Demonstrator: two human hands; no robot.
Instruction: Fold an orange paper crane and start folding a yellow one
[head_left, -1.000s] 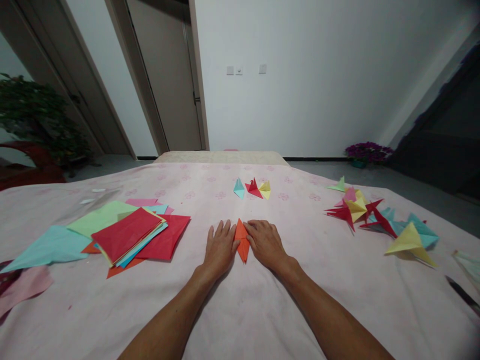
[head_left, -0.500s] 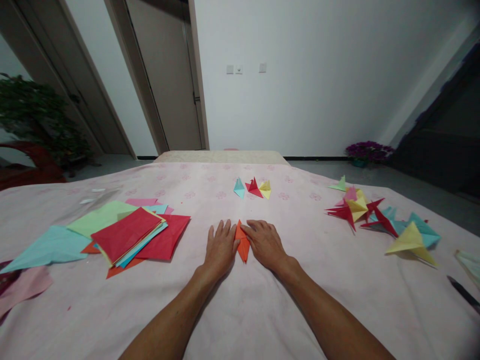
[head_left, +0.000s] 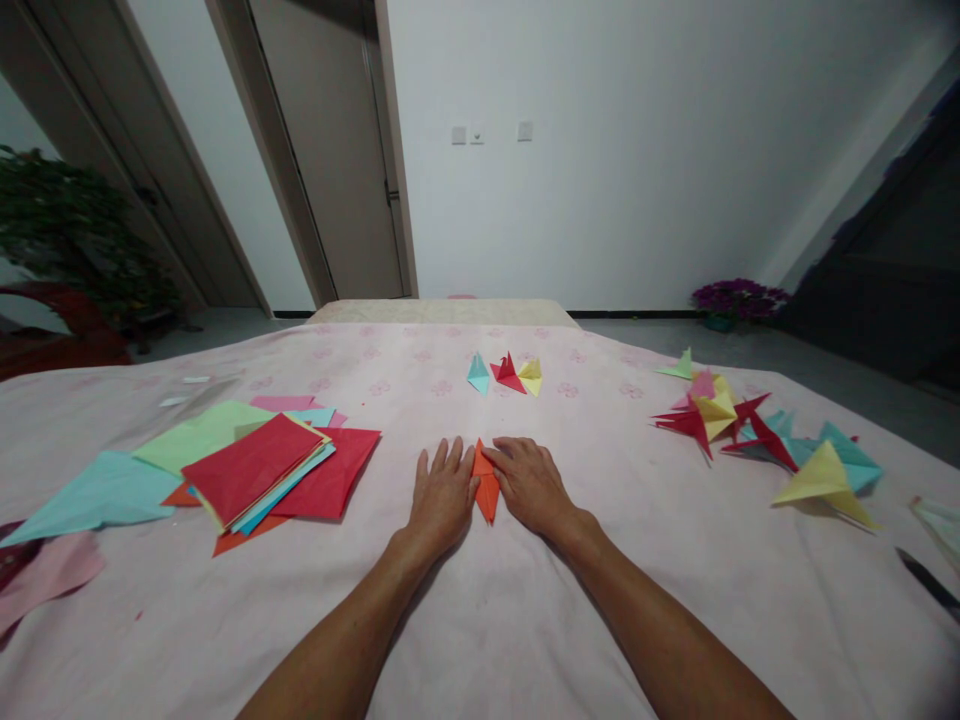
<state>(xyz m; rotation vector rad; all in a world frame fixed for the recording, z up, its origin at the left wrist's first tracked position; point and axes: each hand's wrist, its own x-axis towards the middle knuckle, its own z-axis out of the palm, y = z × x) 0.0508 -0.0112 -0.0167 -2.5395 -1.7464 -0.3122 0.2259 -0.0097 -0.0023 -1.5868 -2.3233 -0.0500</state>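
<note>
A small orange folded paper (head_left: 487, 492), shaped like a narrow kite, lies on the pink cloth between my hands. My left hand (head_left: 442, 492) rests flat along its left side, fingers stretched out, the thumb at its edge. From the right, my right hand (head_left: 529, 482) lies palm down with its index finger touching the paper's upper right edge. Neither hand is wrapped round anything. Beyond my fingers stand a light blue folded paper (head_left: 478, 374), a red paper crane (head_left: 508, 373) and a yellow folded paper (head_left: 531, 377).
At left lies a stack of coloured paper (head_left: 255, 470) beside loose sheets, including a light blue one (head_left: 105, 492). Several paper cranes (head_left: 761, 440) are heaped at right. A black pen-like object (head_left: 926, 580) lies near the right edge. The tablecloth (head_left: 480, 640) covers the table.
</note>
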